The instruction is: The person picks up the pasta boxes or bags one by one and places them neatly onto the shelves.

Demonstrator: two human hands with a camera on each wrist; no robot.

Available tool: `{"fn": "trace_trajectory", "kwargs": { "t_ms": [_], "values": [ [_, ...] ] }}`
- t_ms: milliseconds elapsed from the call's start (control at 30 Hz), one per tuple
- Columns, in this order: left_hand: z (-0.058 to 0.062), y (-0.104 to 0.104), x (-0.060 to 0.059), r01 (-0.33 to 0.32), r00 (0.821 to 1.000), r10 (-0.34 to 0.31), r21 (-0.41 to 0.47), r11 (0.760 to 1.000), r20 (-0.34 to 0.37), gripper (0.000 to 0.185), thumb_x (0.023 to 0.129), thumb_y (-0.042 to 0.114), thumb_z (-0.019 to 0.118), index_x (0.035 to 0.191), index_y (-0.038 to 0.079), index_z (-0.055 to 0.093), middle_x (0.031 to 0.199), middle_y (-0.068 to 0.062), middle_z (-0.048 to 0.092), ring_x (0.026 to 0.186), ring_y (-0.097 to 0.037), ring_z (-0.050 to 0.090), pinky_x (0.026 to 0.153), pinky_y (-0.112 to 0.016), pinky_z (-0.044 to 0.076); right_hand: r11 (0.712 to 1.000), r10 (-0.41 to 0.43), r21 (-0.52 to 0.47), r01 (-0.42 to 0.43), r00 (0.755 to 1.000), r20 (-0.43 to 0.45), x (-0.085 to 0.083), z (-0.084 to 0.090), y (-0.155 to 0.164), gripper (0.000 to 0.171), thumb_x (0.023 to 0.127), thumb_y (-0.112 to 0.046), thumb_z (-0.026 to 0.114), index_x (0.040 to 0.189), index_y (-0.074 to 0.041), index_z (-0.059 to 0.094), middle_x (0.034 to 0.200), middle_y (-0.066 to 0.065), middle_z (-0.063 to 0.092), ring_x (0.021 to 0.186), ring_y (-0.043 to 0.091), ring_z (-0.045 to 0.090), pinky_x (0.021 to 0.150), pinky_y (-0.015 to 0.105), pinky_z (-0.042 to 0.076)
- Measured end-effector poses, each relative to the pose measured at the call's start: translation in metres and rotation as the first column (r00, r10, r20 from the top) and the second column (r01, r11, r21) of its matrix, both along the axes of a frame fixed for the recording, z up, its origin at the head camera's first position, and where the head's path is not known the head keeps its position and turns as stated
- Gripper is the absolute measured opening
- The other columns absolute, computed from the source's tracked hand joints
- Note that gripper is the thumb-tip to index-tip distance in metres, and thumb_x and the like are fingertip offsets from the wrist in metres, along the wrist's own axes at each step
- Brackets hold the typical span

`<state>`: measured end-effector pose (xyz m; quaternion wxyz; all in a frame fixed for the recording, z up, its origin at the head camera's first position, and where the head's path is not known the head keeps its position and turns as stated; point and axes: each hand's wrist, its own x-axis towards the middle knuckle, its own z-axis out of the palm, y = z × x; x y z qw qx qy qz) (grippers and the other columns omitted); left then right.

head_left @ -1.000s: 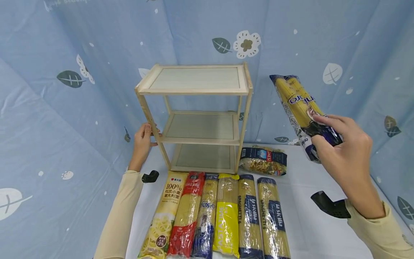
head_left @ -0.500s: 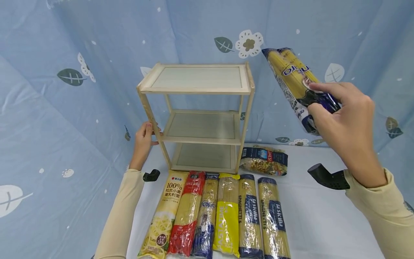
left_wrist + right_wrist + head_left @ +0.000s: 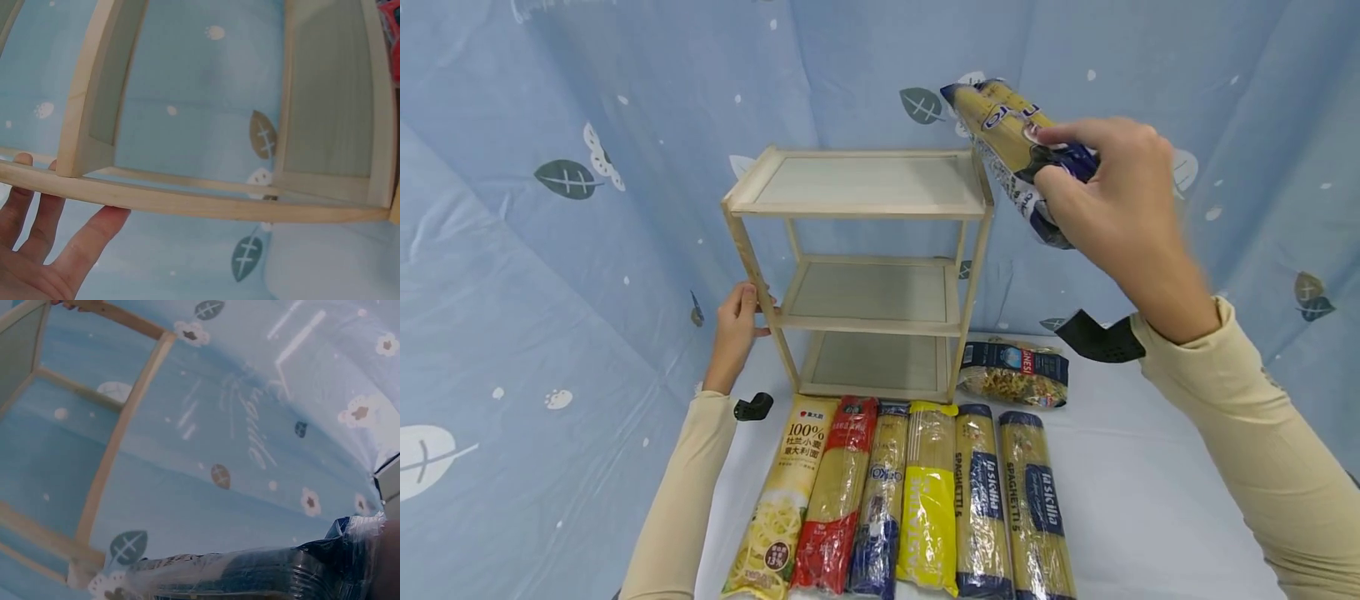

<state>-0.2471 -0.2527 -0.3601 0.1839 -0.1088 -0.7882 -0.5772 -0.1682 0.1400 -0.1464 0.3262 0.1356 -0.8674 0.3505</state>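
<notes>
My right hand (image 3: 1120, 200) grips one end of a yellow-and-blue plastic pack of spaghetti (image 3: 1000, 125), thumb on one side and fingers on the other. The pack is raised at the top shelf's right end, slanting up to the left and overlapping that corner in the head view. In the right wrist view the pack (image 3: 250, 572) runs along the bottom edge. My left hand (image 3: 733, 329) holds the left front post of a three-tier wooden shelf rack (image 3: 857, 212) near the middle shelf. In the left wrist view, fingertips (image 3: 115, 215) press against that post.
Several pasta packs lie in a row before the rack, from a cream one (image 3: 782, 492) through a yellow one (image 3: 928, 500) to a la sicilia spaghetti pack (image 3: 1037, 508). A shorter pasta bag (image 3: 1015, 375) lies beside the rack's right foot. Blue printed cloth (image 3: 647, 125) surrounds the table.
My right hand has carried the spaghetti pack up and then left, toward the top shelf's right end. The left hand stays on the post.
</notes>
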Motion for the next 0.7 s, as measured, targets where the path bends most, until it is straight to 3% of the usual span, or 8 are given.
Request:
{"fn": "trace_trajectory", "kwargs": {
  "t_ms": [100, 200, 433, 500, 600, 700],
  "values": [
    [-0.001, 0.0, -0.001, 0.002, 1.0, -0.002, 0.003, 1.0, -0.001, 0.04, 0.104, 0.032, 0.033, 0.118, 0.0, 0.053, 0.108, -0.025, 0.057, 0.099, -0.043, 0.058, 0.07, -0.058, 0.052, 0.999, 0.043, 0.002, -0.043, 0.998, 0.041, -0.012, 0.004, -0.01, 0.042, 0.081, 0.0, 0.046, 0.115, -0.007, 0.069, 0.107, 0.019, 0.065, 0.04, 0.012, 0.037, 0.035, 0.02, 0.025],
    [-0.002, 0.0, -0.001, 0.003, 1.0, -0.003, -0.001, 1.0, -0.008, 0.04, 0.104, 0.032, 0.033, 0.119, 0.0, 0.053, 0.11, -0.028, 0.056, 0.1, -0.044, 0.058, 0.07, -0.058, 0.052, 0.999, 0.034, 0.019, -0.036, 0.996, 0.078, -0.023, 0.008, -0.022, 0.041, 0.081, -0.002, 0.045, 0.114, -0.006, 0.07, 0.097, 0.017, 0.067, 0.042, 0.012, 0.036, 0.037, 0.021, 0.026],
    [-0.001, -0.004, -0.002, -0.006, 1.0, 0.005, -0.027, 1.0, -0.019, 0.039, 0.105, 0.03, 0.032, 0.119, -0.001, 0.052, 0.111, -0.028, 0.056, 0.099, -0.04, 0.059, 0.07, -0.057, 0.052, 0.99, -0.016, 0.138, 0.007, 0.998, 0.068, -0.048, 0.01, -0.05, 0.039, 0.081, -0.004, 0.044, 0.109, -0.005, 0.071, 0.074, 0.011, 0.061, 0.043, 0.011, 0.019, 0.04, 0.023, 0.017],
    [-0.001, -0.004, -0.001, -0.007, 1.0, 0.007, -0.032, 0.999, -0.01, 0.04, 0.104, 0.032, 0.032, 0.119, 0.0, 0.052, 0.111, -0.027, 0.056, 0.1, -0.039, 0.059, 0.071, -0.057, 0.052, 0.981, -0.04, 0.192, 0.025, 0.997, 0.071, -0.053, 0.008, -0.057, 0.033, 0.081, -0.004, 0.043, 0.095, -0.004, 0.073, 0.062, 0.008, 0.05, 0.046, 0.013, 0.017, 0.042, 0.025, 0.016],
    [0.0, -0.003, 0.0, -0.008, 1.0, 0.008, -0.025, 1.0, 0.0, 0.041, 0.104, 0.033, 0.031, 0.119, 0.001, 0.052, 0.111, -0.027, 0.057, 0.1, -0.038, 0.059, 0.07, -0.056, 0.053, 0.954, -0.084, 0.295, 0.05, 0.991, 0.105, -0.057, 0.001, -0.067, 0.02, 0.079, -0.004, 0.04, 0.066, -0.005, 0.054, 0.061, 0.006, 0.034, 0.052, 0.016, 0.018, 0.045, 0.027, 0.016],
    [0.0, -0.001, 0.001, -0.013, 1.0, 0.013, -0.016, 1.0, -0.001, 0.041, 0.104, 0.033, 0.031, 0.118, 0.002, 0.053, 0.11, -0.027, 0.057, 0.099, -0.038, 0.059, 0.069, -0.053, 0.054, 0.911, -0.138, 0.408, 0.063, 0.978, 0.157, -0.059, -0.005, -0.077, 0.018, 0.076, -0.007, 0.038, 0.06, -0.011, 0.03, 0.069, 0.006, 0.027, 0.058, 0.018, 0.018, 0.048, 0.03, 0.018]
  ]
}}
